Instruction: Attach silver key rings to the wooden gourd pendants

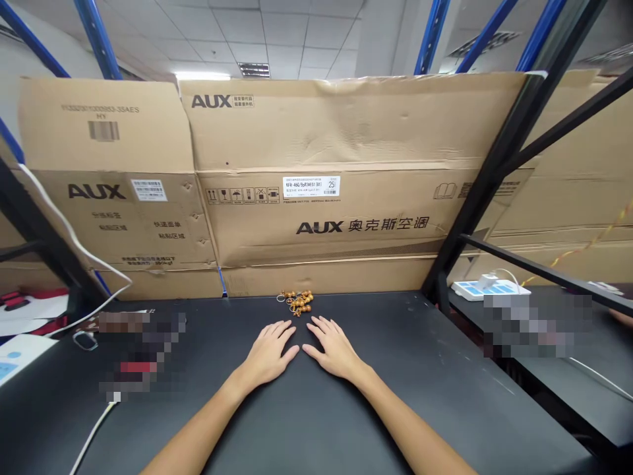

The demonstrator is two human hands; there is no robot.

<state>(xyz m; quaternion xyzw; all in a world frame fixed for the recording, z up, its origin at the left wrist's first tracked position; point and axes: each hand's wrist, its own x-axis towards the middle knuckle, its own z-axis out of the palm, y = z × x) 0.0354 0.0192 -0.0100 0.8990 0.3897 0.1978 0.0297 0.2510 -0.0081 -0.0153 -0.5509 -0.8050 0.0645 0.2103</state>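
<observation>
Both hands rest palm down on a black table (306,422), side by side and a small gap apart at the thumbs. My left hand (270,351) lies flat with its fingers spread and holds nothing. Flat too, my right hand (332,348) has its fingers apart and nothing in them. Just beyond the fingertips sits a small heap of orange-brown beaded pieces with metal rings (299,303), touched by neither hand.
Printed cardboard (321,138) stands upright along the table's back edge. At left lie a blurred-out object (143,356) with a white cable (91,435) and a ring-like item (85,340). Black rack posts (469,198) flank the table; beyond the right one is a power strip (469,290).
</observation>
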